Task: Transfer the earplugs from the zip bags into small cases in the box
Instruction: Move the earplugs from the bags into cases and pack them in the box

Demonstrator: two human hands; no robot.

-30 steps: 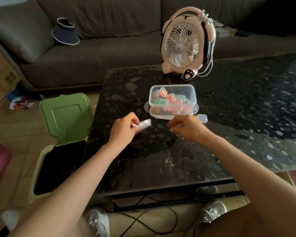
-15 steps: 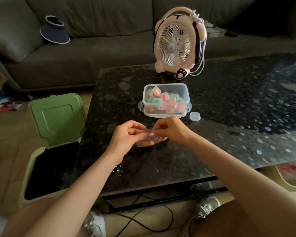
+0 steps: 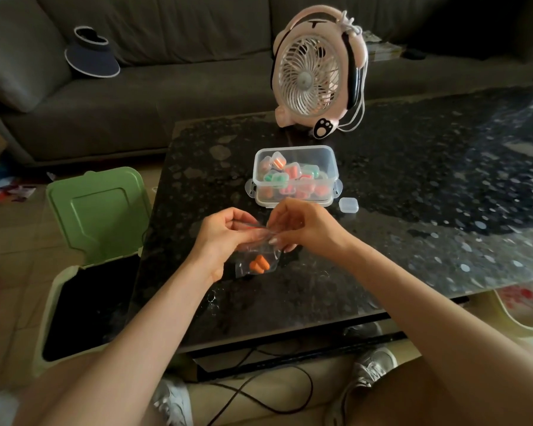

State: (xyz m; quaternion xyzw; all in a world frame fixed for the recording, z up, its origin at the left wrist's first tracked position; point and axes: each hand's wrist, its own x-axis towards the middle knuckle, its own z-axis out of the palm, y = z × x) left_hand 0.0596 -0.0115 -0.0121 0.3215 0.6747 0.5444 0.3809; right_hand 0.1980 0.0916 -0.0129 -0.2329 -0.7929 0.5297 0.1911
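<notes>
A small clear zip bag [image 3: 257,256] hangs above the dark table with two orange earplugs [image 3: 259,265] at its bottom. My left hand [image 3: 225,233] pinches the bag's top edge from the left. My right hand [image 3: 302,224] pinches the same edge from the right. Just beyond my hands stands a clear plastic box [image 3: 296,175] holding several small cases with orange, pink and green earplugs. One small clear case [image 3: 348,205] lies shut on the table right of the box.
A pink desk fan [image 3: 317,72] stands at the table's far edge behind the box. An open green-lidded bin [image 3: 93,247] sits on the floor left of the table [image 3: 413,210]. A sofa with a visor hat [image 3: 93,53] runs along the back. Cables lie under the table.
My hands came together from apart. The left hand held the bag alone; now both pinch its top and it hangs down between them, earplugs showing.
</notes>
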